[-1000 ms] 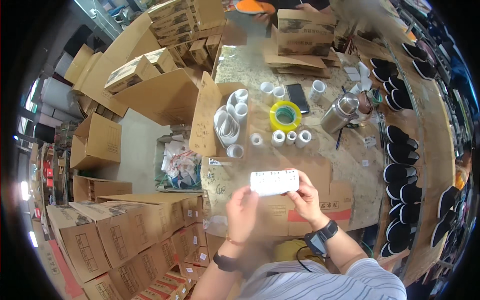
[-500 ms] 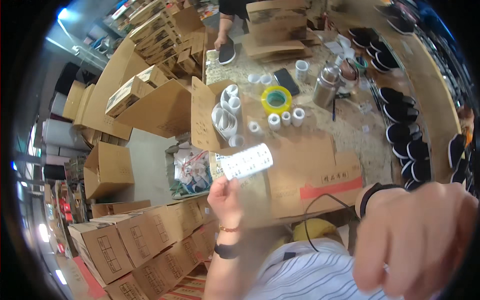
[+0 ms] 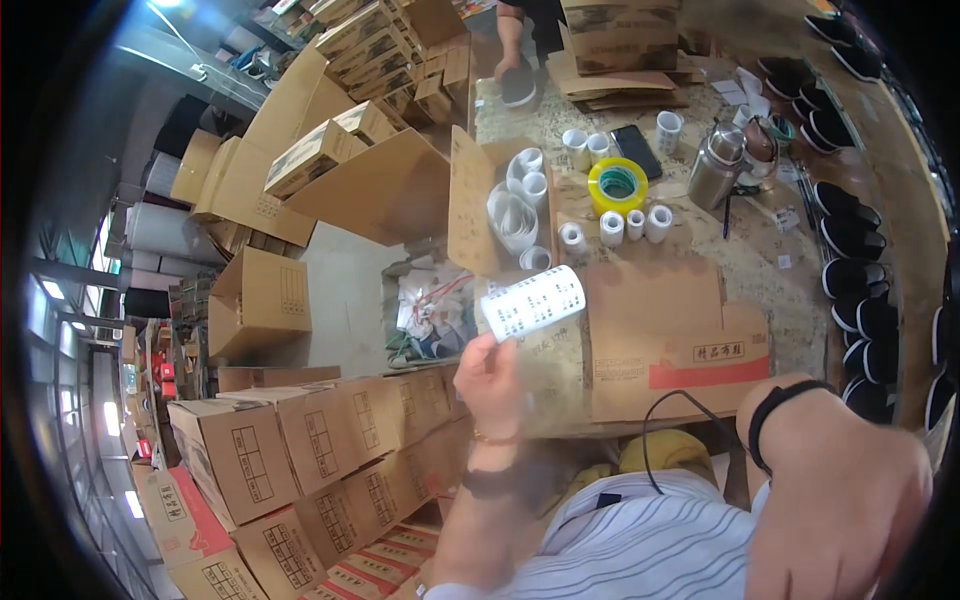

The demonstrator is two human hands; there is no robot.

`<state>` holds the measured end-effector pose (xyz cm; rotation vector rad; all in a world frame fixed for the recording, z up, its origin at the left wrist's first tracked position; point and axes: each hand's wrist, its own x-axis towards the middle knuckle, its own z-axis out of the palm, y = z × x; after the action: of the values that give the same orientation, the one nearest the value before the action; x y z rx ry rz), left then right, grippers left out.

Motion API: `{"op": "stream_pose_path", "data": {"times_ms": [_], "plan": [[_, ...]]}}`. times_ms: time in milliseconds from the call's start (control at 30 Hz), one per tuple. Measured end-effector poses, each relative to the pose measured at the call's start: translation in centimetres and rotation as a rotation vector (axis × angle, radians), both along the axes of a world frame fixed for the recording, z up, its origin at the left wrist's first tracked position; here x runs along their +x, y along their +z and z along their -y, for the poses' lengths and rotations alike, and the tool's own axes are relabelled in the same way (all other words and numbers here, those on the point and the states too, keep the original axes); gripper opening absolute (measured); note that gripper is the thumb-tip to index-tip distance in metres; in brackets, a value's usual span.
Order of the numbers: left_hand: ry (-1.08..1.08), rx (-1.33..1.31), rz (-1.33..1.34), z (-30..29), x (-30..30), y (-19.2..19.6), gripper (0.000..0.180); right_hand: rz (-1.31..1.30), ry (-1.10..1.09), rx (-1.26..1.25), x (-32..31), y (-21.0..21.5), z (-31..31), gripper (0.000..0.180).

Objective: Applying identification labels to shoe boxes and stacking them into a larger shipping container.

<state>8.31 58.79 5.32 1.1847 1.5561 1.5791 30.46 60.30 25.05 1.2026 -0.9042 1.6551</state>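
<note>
My left hand (image 3: 490, 385) pinches the lower edge of a roll of white printed labels (image 3: 533, 303), held tilted above the table edge. Just beyond it is an open carton (image 3: 482, 205) holding several white label rolls (image 3: 513, 220). Close to the camera at the lower right, my right hand (image 3: 845, 505) is closed with its fingers curled downward. Its fingertips are out of sight, so anything in them is hidden. A flattened cardboard piece (image 3: 655, 320) with a red stripe lies on the table between the hands.
Small label rolls (image 3: 612, 230), yellow tape (image 3: 618, 187), a phone (image 3: 637, 152) and a metal flask (image 3: 717, 165) stand or lie farther back. Black shoes (image 3: 855, 240) line the right side. Stacked cartons (image 3: 330, 440) fill the lower left. Another person's hand (image 3: 507, 65) touches a dark shoe (image 3: 519, 85).
The whole scene has shifted right in the picture as the view turned. My left hand keeps the label roll; my right hand has dropped lower, its fingers now pointing down.
</note>
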Motion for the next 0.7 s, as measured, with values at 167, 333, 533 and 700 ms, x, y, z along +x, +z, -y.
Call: {"op": "stream_pose_path", "data": {"times_ms": [167, 333, 533, 700], "plan": [[0.068, 0.006, 0.083, 1.0, -2.0, -0.4, 0.014, 0.385, 0.175, -0.082, -0.6, -2.4, -2.1, 0.032], [0.179, -0.092, 0.065, 3.4, -4.2, -2.1, 0.013, 0.337, 0.241, -0.078, -1.7, -2.4, -1.4, 0.028], [0.221, -0.114, 0.063, 7.5, -5.7, -3.3, 0.011, 0.329, 0.336, -0.069, -4.5, -2.8, -0.5, 0.024], [0.176, -0.199, 0.062, 9.8, -6.0, -3.0, 0.013, 0.307, 0.421, -0.004, -5.8, -4.1, 0.8, 0.024]]}}
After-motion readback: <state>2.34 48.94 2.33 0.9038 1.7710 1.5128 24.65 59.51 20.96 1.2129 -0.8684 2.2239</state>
